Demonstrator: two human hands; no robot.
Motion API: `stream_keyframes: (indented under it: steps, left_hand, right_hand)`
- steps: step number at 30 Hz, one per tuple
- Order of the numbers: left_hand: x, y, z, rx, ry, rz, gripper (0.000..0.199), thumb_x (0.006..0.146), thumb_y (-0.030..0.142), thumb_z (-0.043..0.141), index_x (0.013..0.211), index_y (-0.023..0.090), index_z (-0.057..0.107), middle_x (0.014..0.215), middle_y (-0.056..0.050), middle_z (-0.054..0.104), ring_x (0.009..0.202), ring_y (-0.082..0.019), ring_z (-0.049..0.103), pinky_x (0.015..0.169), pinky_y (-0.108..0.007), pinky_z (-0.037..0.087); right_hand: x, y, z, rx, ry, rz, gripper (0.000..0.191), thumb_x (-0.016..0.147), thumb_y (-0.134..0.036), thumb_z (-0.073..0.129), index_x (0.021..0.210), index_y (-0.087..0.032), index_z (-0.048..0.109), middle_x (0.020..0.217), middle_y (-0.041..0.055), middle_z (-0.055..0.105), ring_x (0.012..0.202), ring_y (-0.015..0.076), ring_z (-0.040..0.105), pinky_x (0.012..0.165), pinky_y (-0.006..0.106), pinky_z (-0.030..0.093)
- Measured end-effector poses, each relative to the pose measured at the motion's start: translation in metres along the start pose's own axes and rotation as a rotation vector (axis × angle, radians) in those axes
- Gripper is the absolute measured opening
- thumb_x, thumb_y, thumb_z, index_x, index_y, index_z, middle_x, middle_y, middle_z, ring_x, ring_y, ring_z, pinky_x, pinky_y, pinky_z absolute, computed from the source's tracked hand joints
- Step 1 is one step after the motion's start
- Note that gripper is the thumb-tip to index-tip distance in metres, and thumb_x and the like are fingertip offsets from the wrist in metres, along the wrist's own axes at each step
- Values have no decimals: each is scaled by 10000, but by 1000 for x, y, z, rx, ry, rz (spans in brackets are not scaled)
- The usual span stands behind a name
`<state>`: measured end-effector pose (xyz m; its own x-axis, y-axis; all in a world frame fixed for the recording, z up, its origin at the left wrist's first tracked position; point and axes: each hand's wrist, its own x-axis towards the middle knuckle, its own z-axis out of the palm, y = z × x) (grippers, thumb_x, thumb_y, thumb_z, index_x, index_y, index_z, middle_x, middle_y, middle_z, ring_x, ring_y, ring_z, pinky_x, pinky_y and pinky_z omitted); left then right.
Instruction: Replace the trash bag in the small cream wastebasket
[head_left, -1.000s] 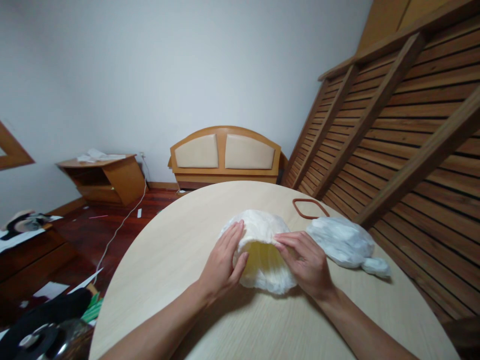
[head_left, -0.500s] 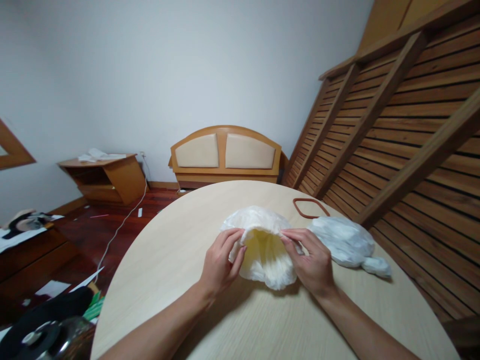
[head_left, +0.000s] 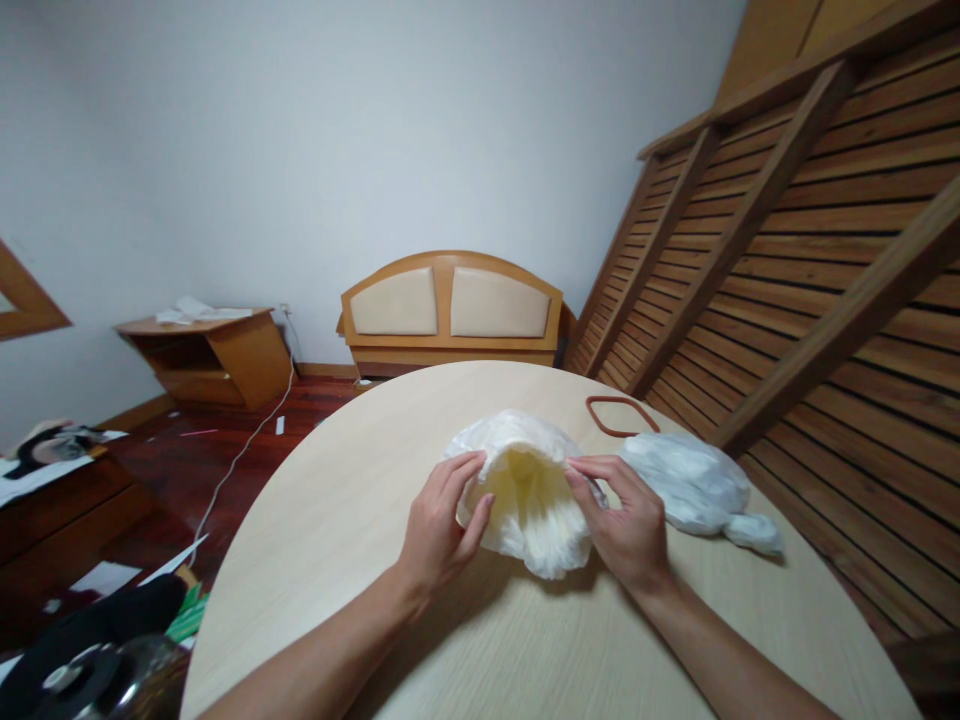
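Note:
A white plastic bag (head_left: 559,535) with a yellowish inside lies on the round pale table (head_left: 315,520), its mouth facing me. At the left of its rim is my left hand (head_left: 442,520), thumb and fingers apart, touching or very near the plastic. My right hand (head_left: 626,520) pinches the right side of the rim between thumb and fingers. Right of that hand lies a second, knotted whitish bag (head_left: 694,485). A reddish-brown rounded frame (head_left: 645,417) rests behind it.
Slatted wooden panels (head_left: 840,250) lean along the right side. Beyond the table stand a headboard (head_left: 450,342) and a low wooden cabinet (head_left: 247,365). A pot with a dark lid (head_left: 97,675) is at the lower left, near papers.
The fingers and thumb of my left hand have spread apart from their pinch on the rim. The bag's mouth looks slightly wider. My right hand has barely moved.

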<state>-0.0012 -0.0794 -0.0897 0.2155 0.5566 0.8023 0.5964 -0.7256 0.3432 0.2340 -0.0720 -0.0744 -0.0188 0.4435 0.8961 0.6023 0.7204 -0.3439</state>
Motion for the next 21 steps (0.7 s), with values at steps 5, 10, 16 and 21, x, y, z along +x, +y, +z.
stream_keyframes:
  steps: [5,10,16,21]
  left_hand:
    - [2,-1,-2,-54,10,-50,339,912,101,536,1225,228,568,1192,-99,668,1112,-221,659,919,-385,593]
    - [2,2,-2,-162,-6,-140,349,873,76,507,1180,225,579,1150,-97,645,1039,-199,665,697,-267,611]
    - [3,5,-2,-219,35,-210,274,809,71,519,1037,217,563,1084,-67,662,970,-172,671,655,-229,588]
    - [3,4,-4,-152,24,-125,345,800,87,550,1121,212,519,1141,-95,643,1025,-199,661,737,-294,605]
  right_hand:
    - [0,-1,0,6,-10,-3,58,926,-183,681,959,-220,711,880,20,730,810,163,700,760,296,572]
    - [1,0,0,11,-21,-22,62,926,-196,681,967,-228,716,876,22,737,804,175,708,747,311,584]
    - [3,-3,-1,13,-22,-25,62,925,-208,678,959,-230,724,874,29,747,805,186,720,751,322,598]
    - [5,-4,-1,1,-11,-27,59,926,-212,675,945,-231,728,861,30,749,792,189,721,735,324,599]
